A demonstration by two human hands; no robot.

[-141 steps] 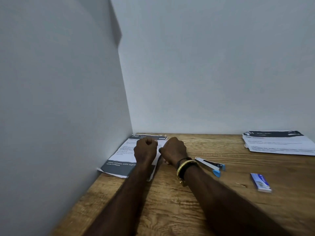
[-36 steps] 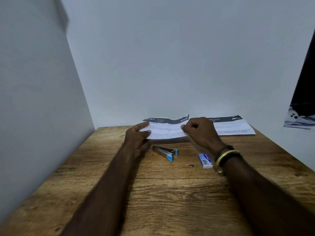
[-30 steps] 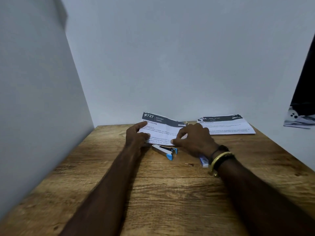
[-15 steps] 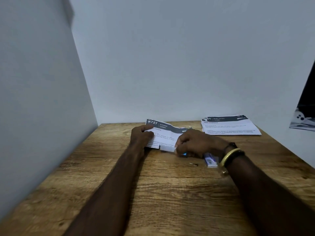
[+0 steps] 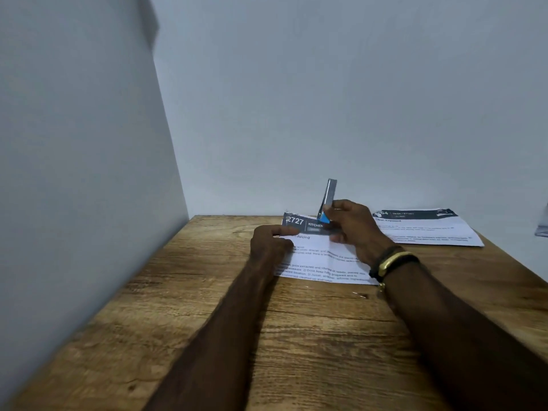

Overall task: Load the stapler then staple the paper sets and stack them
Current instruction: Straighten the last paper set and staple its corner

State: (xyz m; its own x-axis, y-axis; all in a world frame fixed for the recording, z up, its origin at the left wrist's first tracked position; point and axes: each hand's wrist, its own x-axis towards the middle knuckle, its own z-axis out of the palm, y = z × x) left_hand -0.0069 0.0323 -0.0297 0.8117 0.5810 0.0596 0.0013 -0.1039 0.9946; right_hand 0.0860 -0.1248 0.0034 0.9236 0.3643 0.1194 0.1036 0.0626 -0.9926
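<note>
Grip: right hand [image 5: 357,229] pinches stapler [image 5: 329,195] low | body apparently upright above

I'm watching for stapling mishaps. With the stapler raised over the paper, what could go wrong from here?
The right hand grips the stapler nearly upright over the paper set, so it may bite crooked. The left hand presses only the left edge, so sheets could shift.

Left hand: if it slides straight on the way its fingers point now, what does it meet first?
Probably the stapler held by the right hand, just across the header of the paper set on which the left hand rests; depth is unclear.
</note>
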